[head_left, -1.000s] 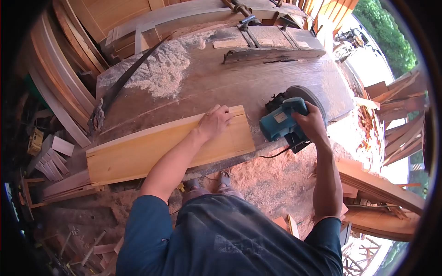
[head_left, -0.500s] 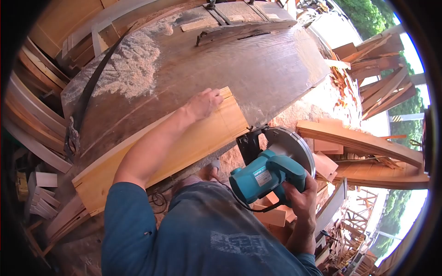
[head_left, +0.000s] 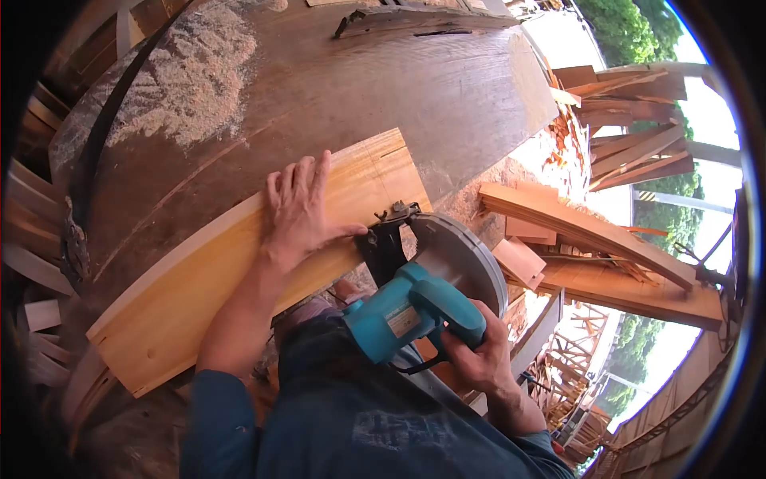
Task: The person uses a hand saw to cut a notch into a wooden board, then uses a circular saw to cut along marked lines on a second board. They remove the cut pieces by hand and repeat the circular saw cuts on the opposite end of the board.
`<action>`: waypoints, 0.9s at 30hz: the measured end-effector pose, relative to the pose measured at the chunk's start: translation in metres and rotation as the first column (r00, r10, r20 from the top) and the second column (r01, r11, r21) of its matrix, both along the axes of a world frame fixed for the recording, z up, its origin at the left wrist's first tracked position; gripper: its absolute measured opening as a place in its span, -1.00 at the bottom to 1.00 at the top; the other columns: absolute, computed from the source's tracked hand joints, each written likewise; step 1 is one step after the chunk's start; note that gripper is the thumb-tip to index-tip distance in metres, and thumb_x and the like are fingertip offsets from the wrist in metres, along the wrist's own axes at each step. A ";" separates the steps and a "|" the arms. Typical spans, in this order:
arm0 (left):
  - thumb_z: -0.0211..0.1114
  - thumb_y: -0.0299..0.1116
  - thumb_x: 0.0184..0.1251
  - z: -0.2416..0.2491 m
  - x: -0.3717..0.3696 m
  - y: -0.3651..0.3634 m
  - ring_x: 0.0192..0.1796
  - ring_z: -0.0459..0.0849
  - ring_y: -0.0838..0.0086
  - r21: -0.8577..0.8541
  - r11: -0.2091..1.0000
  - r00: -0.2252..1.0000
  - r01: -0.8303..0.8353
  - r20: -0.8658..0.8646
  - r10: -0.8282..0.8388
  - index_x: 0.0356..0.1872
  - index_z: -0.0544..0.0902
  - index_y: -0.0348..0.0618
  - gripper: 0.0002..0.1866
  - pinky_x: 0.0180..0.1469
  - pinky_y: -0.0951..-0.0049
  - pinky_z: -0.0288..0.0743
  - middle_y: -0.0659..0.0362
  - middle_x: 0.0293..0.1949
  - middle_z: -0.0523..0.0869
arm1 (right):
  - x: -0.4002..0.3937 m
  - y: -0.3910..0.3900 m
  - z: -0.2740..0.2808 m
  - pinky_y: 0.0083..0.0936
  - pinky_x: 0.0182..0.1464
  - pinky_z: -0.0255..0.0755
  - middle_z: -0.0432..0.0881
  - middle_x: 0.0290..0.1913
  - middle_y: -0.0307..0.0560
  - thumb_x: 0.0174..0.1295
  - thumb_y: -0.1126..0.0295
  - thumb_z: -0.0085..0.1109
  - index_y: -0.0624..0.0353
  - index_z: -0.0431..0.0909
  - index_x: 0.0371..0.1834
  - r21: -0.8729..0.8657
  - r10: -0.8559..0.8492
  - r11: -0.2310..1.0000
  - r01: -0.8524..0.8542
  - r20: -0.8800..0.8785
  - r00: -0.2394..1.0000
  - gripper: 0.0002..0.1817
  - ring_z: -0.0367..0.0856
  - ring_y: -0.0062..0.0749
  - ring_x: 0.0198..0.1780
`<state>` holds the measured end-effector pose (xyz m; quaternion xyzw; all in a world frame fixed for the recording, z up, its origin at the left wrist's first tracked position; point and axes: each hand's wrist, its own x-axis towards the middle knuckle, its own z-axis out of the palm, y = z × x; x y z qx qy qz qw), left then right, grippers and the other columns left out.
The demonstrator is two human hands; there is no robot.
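A wide wooden board (head_left: pixel 199 295) lies across the near side of the brown worktable (head_left: pixel 335 88), with a thin marked line near its right end. My left hand (head_left: pixel 299 211) rests on the board, fingers spread and thumb stretched toward the saw's base. In my right hand (head_left: pixel 483 355) is the rear handle of a teal circular saw (head_left: pixel 399 311). The saw's dark base plate sits at the board's near edge by the marked line, and its round guard (head_left: pixel 471 247) faces right. The guard hides most of the blade.
Sawdust (head_left: pixel 195 76) is heaped on the table's far left. A dark strap (head_left: pixel 120 104) runs along the left side. Stacked planks (head_left: pixel 606 255) and offcuts stand to the right. A rough wood strip (head_left: pixel 423 20) lies at the table's back.
My left hand has slid left along the board and spread its fingers. My right hand has brought the circular saw left, onto the board's near edge. The view has shifted slightly.
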<state>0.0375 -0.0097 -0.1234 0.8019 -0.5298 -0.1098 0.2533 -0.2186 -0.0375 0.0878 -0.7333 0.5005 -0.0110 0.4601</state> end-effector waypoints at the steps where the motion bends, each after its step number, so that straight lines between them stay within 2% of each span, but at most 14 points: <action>1: 0.34 0.64 -0.27 -0.001 0.001 0.000 0.38 0.34 0.13 0.008 1.000 1.000 0.011 -0.011 -0.011 0.55 0.22 -0.18 0.40 0.45 0.00 0.02 -0.02 0.34 0.43 | 0.003 -0.002 0.000 -0.50 -0.08 0.56 0.75 -0.24 -0.06 0.19 0.44 0.42 0.33 0.58 0.07 0.019 -0.002 1.000 0.003 -0.023 1.000 -0.60 0.70 -0.52 -0.16; 3: 0.33 0.68 -0.34 -0.003 0.004 0.001 0.37 0.32 0.13 0.024 0.999 0.999 0.039 -0.023 -0.038 0.57 0.18 -0.21 0.47 0.44 0.01 0.04 -0.03 0.35 0.39 | 0.005 -0.005 -0.002 -0.50 -0.10 0.56 0.75 -0.26 -0.07 0.17 0.43 0.44 0.32 0.61 0.03 0.057 -0.012 0.998 0.015 -0.060 0.998 -0.62 0.70 -0.52 -0.18; 6: 0.40 0.62 -0.37 -0.002 0.010 0.003 0.37 0.33 0.12 0.022 0.996 0.996 0.085 -0.037 -0.085 0.58 0.15 -0.21 0.49 0.43 0.01 0.06 -0.02 0.36 0.39 | 0.004 -0.007 -0.004 -0.50 -0.13 0.56 0.75 -0.28 -0.07 0.15 0.40 0.46 0.32 0.63 -0.04 0.076 -0.015 0.997 0.025 -0.137 0.991 -0.65 0.72 -0.50 -0.23; 9: 0.54 0.50 -0.43 -0.003 0.009 0.002 0.38 0.34 0.16 0.056 0.996 0.997 0.066 -0.050 -0.063 0.58 0.14 -0.21 0.50 0.43 0.05 0.08 0.00 0.36 0.39 | 0.010 -0.006 0.000 -0.50 -0.17 0.56 0.75 -0.30 -0.03 0.14 0.39 0.46 0.32 0.63 -0.06 0.050 -0.010 0.999 0.019 -0.187 0.982 -0.66 0.74 -0.43 -0.27; 12: 0.63 0.37 -0.49 -0.006 0.010 0.001 0.42 0.34 0.18 0.039 0.999 0.987 0.019 -0.161 -0.013 0.58 0.13 -0.16 0.49 0.47 0.05 0.06 0.06 0.41 0.39 | 0.014 -0.009 0.002 -0.49 -0.19 0.56 0.75 -0.32 0.00 0.14 0.41 0.44 0.32 0.63 -0.08 0.054 0.028 0.998 -0.019 -0.174 0.984 -0.67 0.75 -0.39 -0.29; 21: 0.73 0.07 -0.42 -0.002 0.014 0.003 0.43 0.35 0.19 0.013 0.999 0.972 0.032 -0.233 -0.028 0.55 0.18 -0.15 0.37 0.47 0.11 0.09 0.09 0.43 0.39 | 0.019 -0.010 0.001 -0.46 -0.24 0.56 0.73 -0.35 0.01 0.14 0.43 0.43 0.32 0.62 -0.10 0.066 0.046 0.997 -0.036 -0.160 0.986 -0.69 0.76 -0.32 -0.33; 27: 0.72 0.04 -0.37 0.001 0.014 0.004 0.43 0.35 0.18 -0.007 1.000 0.967 0.024 -0.253 -0.025 0.55 0.19 -0.15 0.33 0.46 0.12 0.11 0.05 0.41 0.40 | 0.020 -0.009 -0.001 -0.44 -0.26 0.56 0.73 -0.35 0.02 0.11 0.45 0.43 0.32 0.62 -0.11 0.052 0.038 0.998 -0.030 -0.163 0.986 -0.69 0.76 -0.30 -0.33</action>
